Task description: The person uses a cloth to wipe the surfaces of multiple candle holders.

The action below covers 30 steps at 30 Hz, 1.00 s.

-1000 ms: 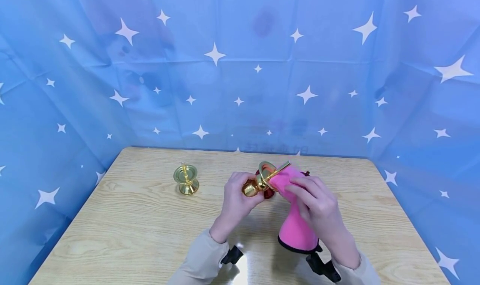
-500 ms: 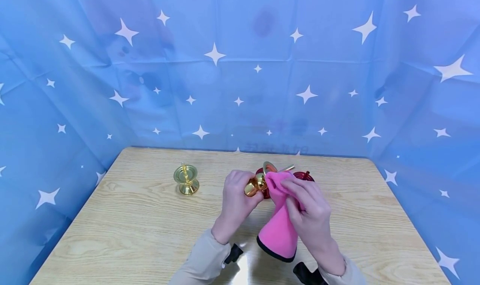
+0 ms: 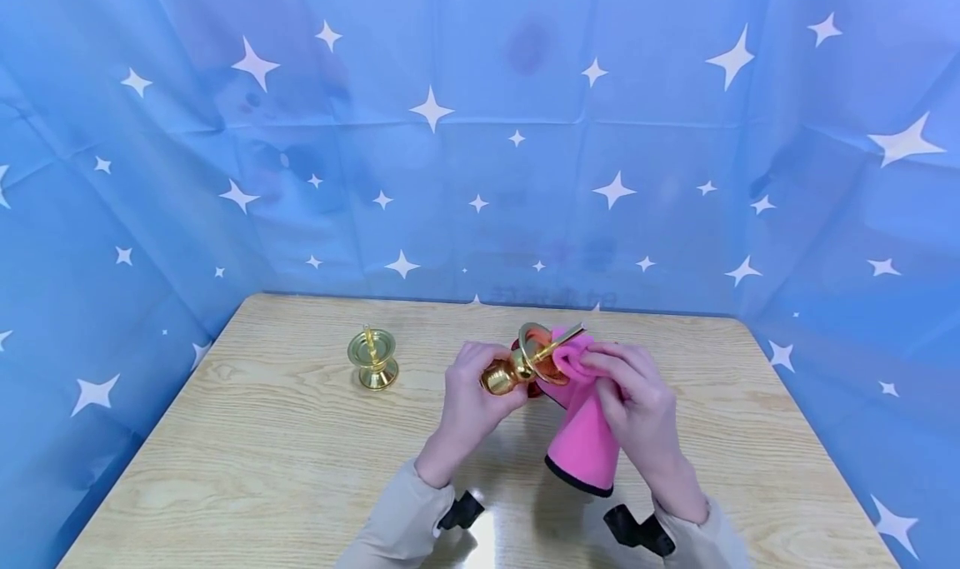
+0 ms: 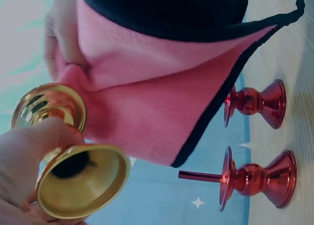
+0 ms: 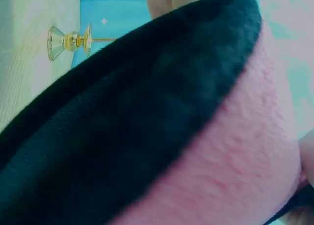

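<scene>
My left hand (image 3: 471, 398) grips a gold candlestick (image 3: 501, 376) by its stem and base, tilted so its dish and spike point up to the right. In the left wrist view the hollow underside of its base (image 4: 83, 183) faces the camera. My right hand (image 3: 643, 402) pinches a pink cloth (image 3: 588, 444) with a black edge. The bunched part of the cloth lies against the candlestick's dish near the spike, and the rest hangs down. In the right wrist view the cloth's dark side (image 5: 122, 117) covers most of the picture.
Another gold candlestick (image 3: 372, 359) stands upright at the table's back left. Two red candlesticks, one nearer (image 4: 278, 181) and one farther (image 4: 272, 104), stand on the wooden table (image 3: 262, 469); in the head view the hands' work largely hides them. A blue starry curtain (image 3: 360, 152) surrounds the table.
The right hand and cloth moved left over the dish, then back right, uncovering the dish and spike again. The left hand keeps its grip, the candlestick shifting slightly. The cloth's hanging end swung along.
</scene>
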### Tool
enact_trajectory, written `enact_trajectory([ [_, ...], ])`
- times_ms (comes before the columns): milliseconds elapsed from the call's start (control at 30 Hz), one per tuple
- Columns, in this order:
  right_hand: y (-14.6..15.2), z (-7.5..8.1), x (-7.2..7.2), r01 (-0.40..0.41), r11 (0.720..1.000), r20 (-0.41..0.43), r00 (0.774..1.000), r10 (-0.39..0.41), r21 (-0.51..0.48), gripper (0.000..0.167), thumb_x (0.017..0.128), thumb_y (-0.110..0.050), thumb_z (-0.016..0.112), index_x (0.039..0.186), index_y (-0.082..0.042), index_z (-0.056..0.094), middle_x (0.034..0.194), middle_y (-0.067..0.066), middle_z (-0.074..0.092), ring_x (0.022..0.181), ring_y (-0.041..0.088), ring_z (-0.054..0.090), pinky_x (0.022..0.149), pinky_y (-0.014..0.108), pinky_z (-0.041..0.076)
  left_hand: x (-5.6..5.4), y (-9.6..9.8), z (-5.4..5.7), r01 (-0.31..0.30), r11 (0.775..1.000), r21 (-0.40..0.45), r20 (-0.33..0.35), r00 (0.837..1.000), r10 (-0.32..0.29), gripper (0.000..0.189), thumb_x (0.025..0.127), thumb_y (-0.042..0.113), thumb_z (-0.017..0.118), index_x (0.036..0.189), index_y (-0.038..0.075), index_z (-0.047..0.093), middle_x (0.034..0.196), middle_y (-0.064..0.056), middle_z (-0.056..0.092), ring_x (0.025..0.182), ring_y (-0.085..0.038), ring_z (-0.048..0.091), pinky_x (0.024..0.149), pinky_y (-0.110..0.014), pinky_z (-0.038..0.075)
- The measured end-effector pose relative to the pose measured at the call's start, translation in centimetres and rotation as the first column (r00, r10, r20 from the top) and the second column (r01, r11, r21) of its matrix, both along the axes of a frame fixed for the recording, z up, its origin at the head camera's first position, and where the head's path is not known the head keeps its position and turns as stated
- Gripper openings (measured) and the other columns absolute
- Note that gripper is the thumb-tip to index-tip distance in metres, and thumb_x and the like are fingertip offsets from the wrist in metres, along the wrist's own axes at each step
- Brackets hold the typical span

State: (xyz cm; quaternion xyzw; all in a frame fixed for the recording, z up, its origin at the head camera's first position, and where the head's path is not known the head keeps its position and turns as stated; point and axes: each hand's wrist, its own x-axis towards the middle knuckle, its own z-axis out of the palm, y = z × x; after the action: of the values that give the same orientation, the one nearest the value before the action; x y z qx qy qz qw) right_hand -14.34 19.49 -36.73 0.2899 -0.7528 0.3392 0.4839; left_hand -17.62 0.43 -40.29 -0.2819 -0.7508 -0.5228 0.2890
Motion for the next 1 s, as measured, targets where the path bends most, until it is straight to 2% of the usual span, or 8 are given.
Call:
enact_trajectory([
  [133, 0.51, -0.06, -0.50, 0.059, 0.997, 0.024, 0.998, -0.058, -0.043, 0.024, 0.077, 0.009, 0.049, 0.083, 0.004, 0.071, 0.089, 0.021, 0.066, 0.077, 0.030, 0.056, 0.059, 0.015, 0.030, 0.36, 0.05, 0.20, 0.058, 0.998, 0.013, 0.084, 0.995, -0.059, 0.031, 0.058, 0.002, 0.076, 0.087, 0.004, 0.066, 0.086, -0.005, 0.065, 0.082, -0.018, 0.056, 0.068, -0.027, 0.048],
  [200, 0.54, -0.05, -0.65, 0.069, 0.996, 0.031, 0.997, -0.068, -0.057, 0.024, 0.076, 0.011, 0.050, 0.083, 0.003, 0.072, 0.089, 0.020, 0.067, 0.079, 0.030, 0.057, 0.060, 0.016, 0.032, 0.48, 0.14, 0.26, 0.068, 0.998, 0.006, 0.101, 0.993, -0.069, 0.031, 0.057, 0.003, 0.076, 0.087, 0.004, 0.066, 0.085, -0.006, 0.065, 0.082, -0.018, 0.056, 0.068, -0.027, 0.048],
  [333, 0.39, 0.00, -0.76, 0.064, 0.996, 0.033, 0.998, -0.062, -0.064, 0.023, 0.075, 0.013, 0.051, 0.083, 0.004, 0.071, 0.089, 0.019, 0.067, 0.080, 0.030, 0.057, 0.063, 0.020, 0.036, 0.60, 0.35, 0.27, 0.073, 0.997, -0.008, 0.098, 0.993, -0.072, 0.031, 0.057, 0.004, 0.076, 0.086, 0.005, 0.066, 0.083, -0.006, 0.065, 0.081, -0.018, 0.056, 0.069, -0.025, 0.049],
  [733, 0.05, 0.37, -0.59, 0.054, 0.996, 0.025, 0.998, -0.052, -0.065, 0.024, 0.075, 0.014, 0.051, 0.082, 0.005, 0.071, 0.088, 0.021, 0.066, 0.079, 0.032, 0.057, 0.065, 0.020, 0.037, 0.40, 0.46, 0.14, 0.062, 0.998, -0.003, 0.104, 0.993, -0.062, 0.030, 0.057, 0.004, 0.076, 0.085, 0.006, 0.065, 0.082, -0.004, 0.066, 0.079, -0.017, 0.055, 0.068, -0.026, 0.048],
  [1000, 0.13, 0.21, -0.66, 0.041, 0.997, 0.022, 0.999, -0.039, -0.059, 0.025, 0.075, 0.014, 0.050, 0.084, 0.005, 0.071, 0.089, 0.020, 0.067, 0.080, 0.032, 0.057, 0.066, 0.020, 0.038, 0.45, 0.38, 0.16, 0.055, 0.998, -0.004, 0.139, 0.989, -0.054, 0.030, 0.057, 0.003, 0.078, 0.085, 0.005, 0.065, 0.084, -0.006, 0.066, 0.081, -0.017, 0.056, 0.067, -0.026, 0.048],
])
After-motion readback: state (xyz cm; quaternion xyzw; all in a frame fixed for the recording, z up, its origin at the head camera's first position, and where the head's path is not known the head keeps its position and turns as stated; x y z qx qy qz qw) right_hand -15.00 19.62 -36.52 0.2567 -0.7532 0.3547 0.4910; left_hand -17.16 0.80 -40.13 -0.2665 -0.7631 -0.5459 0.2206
